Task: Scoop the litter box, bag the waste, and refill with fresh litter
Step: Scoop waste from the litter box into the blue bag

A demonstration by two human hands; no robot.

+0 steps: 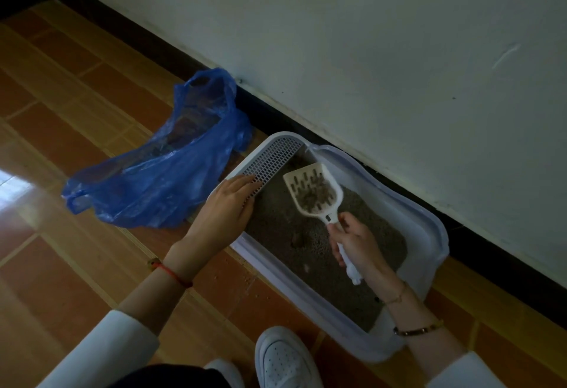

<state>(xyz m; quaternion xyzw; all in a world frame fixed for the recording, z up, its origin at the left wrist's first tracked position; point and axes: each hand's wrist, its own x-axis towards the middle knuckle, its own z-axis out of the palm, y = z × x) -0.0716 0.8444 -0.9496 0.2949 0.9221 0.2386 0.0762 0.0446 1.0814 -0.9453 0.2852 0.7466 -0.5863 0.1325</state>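
A white litter box [429,234] lies on the floor against the wall, holding grey litter [276,222] with a dark clump [297,238] near its middle. My right hand [352,241] grips the handle of a cream slotted scoop [313,192], held over the litter with brown clumps in its blade. My left hand [225,206] rests with straight fingers on the box's perforated grille [273,157] at the left end. A blue plastic bag [159,179] lies open and crumpled on the floor just left of the box.
The white wall [368,34] with a dark skirting board [491,243] runs right behind the box. Orange and tan floor tiles [61,111] spread to the left. My white shoe [285,360] stands at the box's near side. A few litter grains [245,277] lie scattered by the box.
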